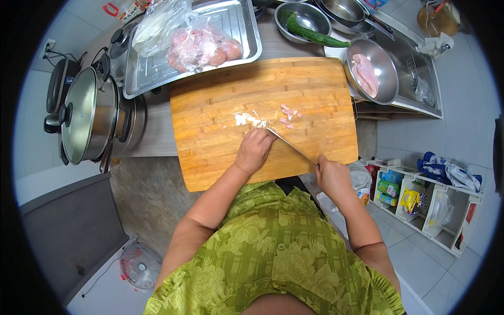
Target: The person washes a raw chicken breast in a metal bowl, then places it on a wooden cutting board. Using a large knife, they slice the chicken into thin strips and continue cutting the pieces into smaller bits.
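Observation:
My right hand [334, 178] grips the handle of a kitchen knife [293, 145] at the near right of a wooden cutting board [212, 145]. Its blade slants up and left across the board to my left fingertips. My left hand [255, 150] rests on the board with bent fingers against the blade's tip end; whether they pin a piece is hidden. Just beyond those fingers lie small white slices [246, 118], garlic by their look. Several small pink pieces [289, 113], apparently raw meat, form a separate group to the right, past the blade.
Behind the board, a metal tray [151, 78] holds bagged raw meat [206, 49]. A steel bowl [388, 75] with a raw meat piece [365, 75] stands right, beside the sink [407, 51]. A cucumber [311, 35] leans across another bowl [289, 33]. Lidded pots [84, 114] stand left.

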A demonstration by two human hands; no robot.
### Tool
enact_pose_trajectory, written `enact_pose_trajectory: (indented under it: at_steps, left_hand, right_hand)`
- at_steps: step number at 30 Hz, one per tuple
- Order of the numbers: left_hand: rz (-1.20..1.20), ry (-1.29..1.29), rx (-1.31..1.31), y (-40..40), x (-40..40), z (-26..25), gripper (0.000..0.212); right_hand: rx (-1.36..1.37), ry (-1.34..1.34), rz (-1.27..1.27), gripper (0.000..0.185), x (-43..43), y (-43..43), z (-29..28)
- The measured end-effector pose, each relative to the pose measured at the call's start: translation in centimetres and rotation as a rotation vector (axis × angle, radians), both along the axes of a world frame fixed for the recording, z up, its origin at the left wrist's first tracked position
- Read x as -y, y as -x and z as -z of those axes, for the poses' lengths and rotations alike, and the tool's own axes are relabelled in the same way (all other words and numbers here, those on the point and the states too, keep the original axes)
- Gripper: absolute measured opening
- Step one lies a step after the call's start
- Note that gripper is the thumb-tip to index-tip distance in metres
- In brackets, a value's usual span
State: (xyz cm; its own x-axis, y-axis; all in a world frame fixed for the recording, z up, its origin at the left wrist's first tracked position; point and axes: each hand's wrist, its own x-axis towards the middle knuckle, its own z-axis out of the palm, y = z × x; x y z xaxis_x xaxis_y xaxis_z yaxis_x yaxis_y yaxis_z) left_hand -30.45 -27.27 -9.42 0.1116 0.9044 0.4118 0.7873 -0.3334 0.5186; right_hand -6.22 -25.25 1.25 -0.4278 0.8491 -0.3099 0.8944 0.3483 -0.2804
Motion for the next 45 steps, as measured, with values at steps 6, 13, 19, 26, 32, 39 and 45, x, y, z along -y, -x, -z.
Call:
enact_pose_trajectory:
  at_steps: [6,13,19,26,32,39,45]
  left_hand:
    - [0.012,0.018,0.01,0.0,-0.1,-0.1,0.017]
    - [0.017,-0.036,0.057,-0.1,-0.4,0.3,0.016]
    - [0.023,0.0,0.063,0.0,-0.4,-0.1,0.015]
    - [0.011,0.043,0.036,0.0,-0.1,0.1,0.012]
    - [0.024,-0.012,0.093,-0.1,-0.4,-0.4,0.009]
    - [-0.023,-0.023,0.229,0.3,-0.1,-0.7,0.014]
    - [-0.026,-0.003,0.213,0.8,0.5,-0.8,0.015]
  right_hand:
    - [0.015,0.009,-0.027,0.019,0.0,-0.1,0.6]
    - [-0.002,0.06,-0.086,0.007,-1.3,2.8,2.1]
    - [-0.041,0.05,-0.052,0.008,-2.8,7.0,2.9]
    - [0.009,0.07,-0.013,0.013,-1.7,2.4,1.4]
    - [-0.037,-0.087,0.06,0.018,-2.2,0.5,2.2]
    - [-0.037,-0.035,0.058,0.02,-0.9,1.3,0.6]
    - [-0.034,-0.033,0.043,0.02,0.1,1.4,-0.3]
